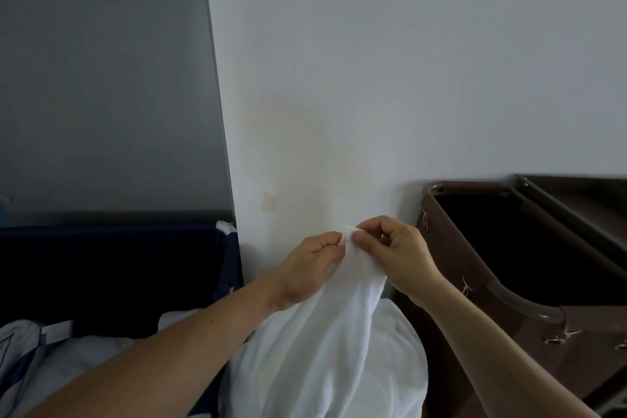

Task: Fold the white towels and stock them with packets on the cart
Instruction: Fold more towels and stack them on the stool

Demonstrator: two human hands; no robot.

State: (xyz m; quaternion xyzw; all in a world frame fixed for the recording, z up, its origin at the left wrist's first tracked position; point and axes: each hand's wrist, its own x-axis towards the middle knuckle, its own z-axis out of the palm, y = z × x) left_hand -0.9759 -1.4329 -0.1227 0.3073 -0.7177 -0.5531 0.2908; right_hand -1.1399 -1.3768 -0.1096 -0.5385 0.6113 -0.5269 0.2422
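one white wall (373, 61) behind, brown cart (509, 265) at right, white towel (322, 349) hanging between both arms, left hand (305, 265) and right hand (397, 251) pinching its top corner together, raised

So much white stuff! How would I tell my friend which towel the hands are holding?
Find the white wall in the middle. In front of it, the left hand and right hand pinch the white towel by one corner, so it hangs. Unlike the blue-lined linen at lower left, it is plain and lifted.
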